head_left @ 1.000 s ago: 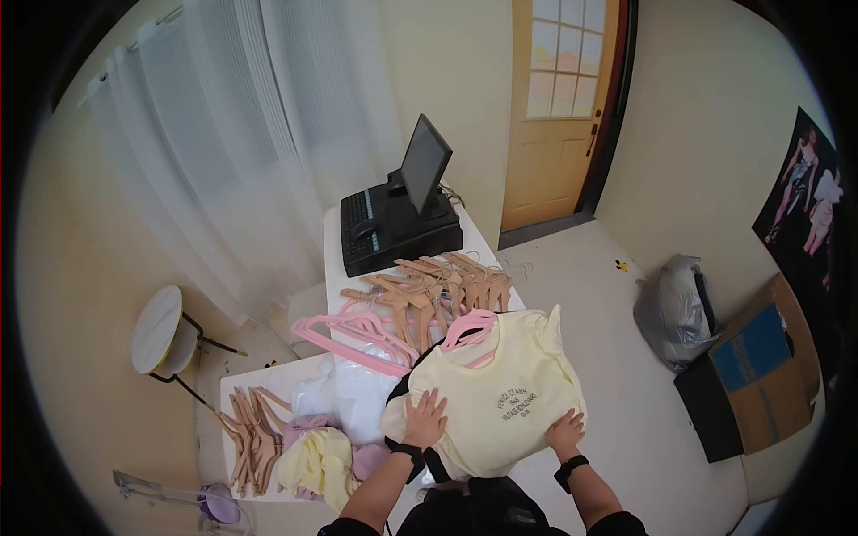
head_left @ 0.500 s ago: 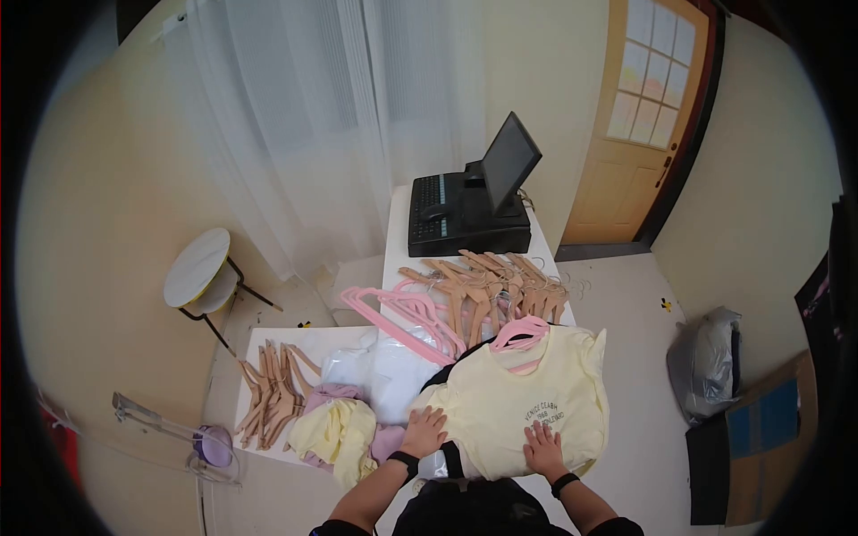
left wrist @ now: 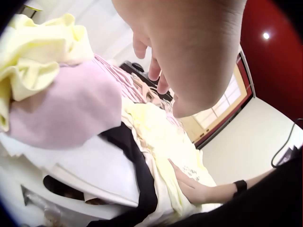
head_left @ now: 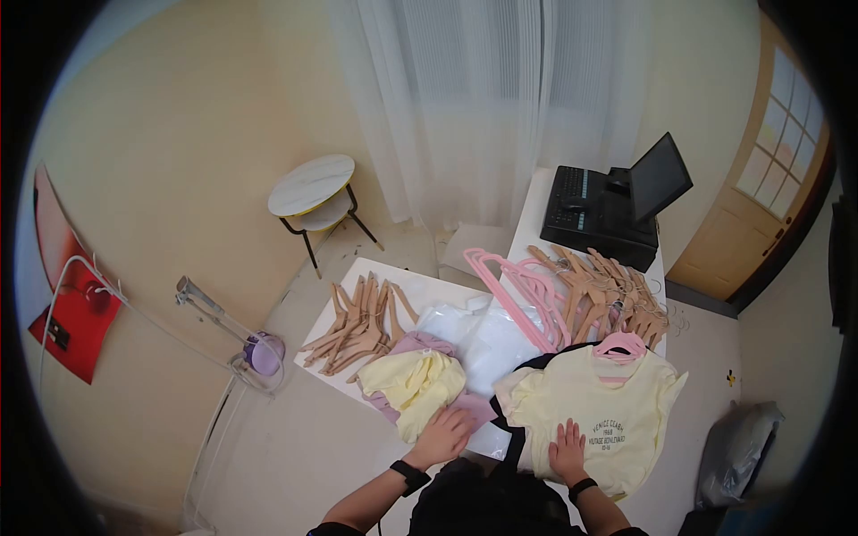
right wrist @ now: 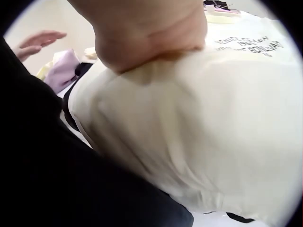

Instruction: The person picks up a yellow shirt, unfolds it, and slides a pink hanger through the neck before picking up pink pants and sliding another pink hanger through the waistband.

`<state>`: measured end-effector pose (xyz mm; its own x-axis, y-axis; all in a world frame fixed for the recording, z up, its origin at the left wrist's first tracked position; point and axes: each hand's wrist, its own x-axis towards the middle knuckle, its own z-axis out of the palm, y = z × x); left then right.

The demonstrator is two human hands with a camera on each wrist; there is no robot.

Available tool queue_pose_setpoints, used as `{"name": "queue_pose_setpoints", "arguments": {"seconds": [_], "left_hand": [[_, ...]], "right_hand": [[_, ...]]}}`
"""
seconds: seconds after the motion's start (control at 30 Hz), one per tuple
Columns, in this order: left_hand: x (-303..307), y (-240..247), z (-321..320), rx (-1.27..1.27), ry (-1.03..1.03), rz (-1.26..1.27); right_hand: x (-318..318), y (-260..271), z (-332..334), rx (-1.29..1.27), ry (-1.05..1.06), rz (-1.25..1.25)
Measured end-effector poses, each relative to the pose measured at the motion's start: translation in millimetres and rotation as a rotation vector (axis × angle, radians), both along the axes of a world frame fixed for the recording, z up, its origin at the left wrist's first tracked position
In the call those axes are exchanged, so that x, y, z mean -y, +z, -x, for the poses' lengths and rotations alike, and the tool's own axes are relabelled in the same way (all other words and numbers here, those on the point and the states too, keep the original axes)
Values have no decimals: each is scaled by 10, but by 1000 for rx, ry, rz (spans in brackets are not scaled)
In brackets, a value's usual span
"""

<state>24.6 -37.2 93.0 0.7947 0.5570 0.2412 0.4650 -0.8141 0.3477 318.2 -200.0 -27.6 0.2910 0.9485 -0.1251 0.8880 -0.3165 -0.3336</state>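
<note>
A pale yellow T-shirt point(head_left: 617, 429) with dark printed lettering lies flat at the front right, a pink hanger point(head_left: 618, 342) showing at its neck. On its lower left part rests my right hand point(head_left: 567, 453), fingers straight and spread; in the right wrist view the heel of the hand presses the cloth. My left hand point(head_left: 444, 433) is lifted over the front edge of the crumpled clothes, its fingers loosely extended and holding nothing in the left wrist view. Nearest to it are a bunched yellow garment point(head_left: 416, 384) and a pinkish-purple garment point(left wrist: 71, 104) under it. Black cloth point(left wrist: 137, 165) pokes out beside the shirt.
Wooden hangers point(head_left: 362, 326) lie at the table's left end, more wooden hangers point(head_left: 608, 290) at the right behind pink hangers point(head_left: 523, 299). White plastic-wrapped packages point(head_left: 500, 344) sit between. Behind stands a black cash register point(head_left: 603, 214); a small round table point(head_left: 313, 188) is beyond.
The head view has swung left. My left hand has left the yellow T-shirt and moved left to the crumpled clothes. My right hand slid from the shirt's right side to its lower left.
</note>
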Motion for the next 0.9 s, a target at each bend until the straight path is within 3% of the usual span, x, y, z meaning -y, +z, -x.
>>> {"name": "queue_pose_setpoints", "arguments": {"seconds": [0.03,0.1,0.23,0.3,0.33,0.4,0.53,0.6,0.63,0.7,0.77,0.8,0.87,0.9], "left_hand": [[-19,-26,101,1,13,3],[-39,-104,251,107,540,-54],[-133,-498,461,-106,766,-107],[-198,-504,486,-109,673,153],[-232,-448,468,-102,672,153],[-339,-249,377,266,648,425],[-411,443,40,536,424,545],[-322,718,-214,579,189,568],[-199,898,-351,611,93,539],[-19,1047,-593,643,-21,512],[137,1015,-754,412,-344,596],[177,931,-821,410,-358,601],[203,735,-923,324,-496,300],[197,783,-907,328,-502,302]], "right_hand": [[-8,26,3,1,13,3],[-8,83,2,10,27,-13],[-13,148,100,19,19,-56],[-21,173,154,23,24,-64],[-38,189,176,30,23,-65],[-61,210,225,17,75,-100],[-290,562,408,-63,86,-152],[-498,809,526,-354,119,-236],[-613,910,580,-347,103,-241],[-817,995,673,-795,138,-287],[-931,776,728,-1334,-7,-377],[-939,704,689,-1329,-20,-384],[-945,582,578,-1106,5,-422],[-962,543,511,-994,21,-436]]}}
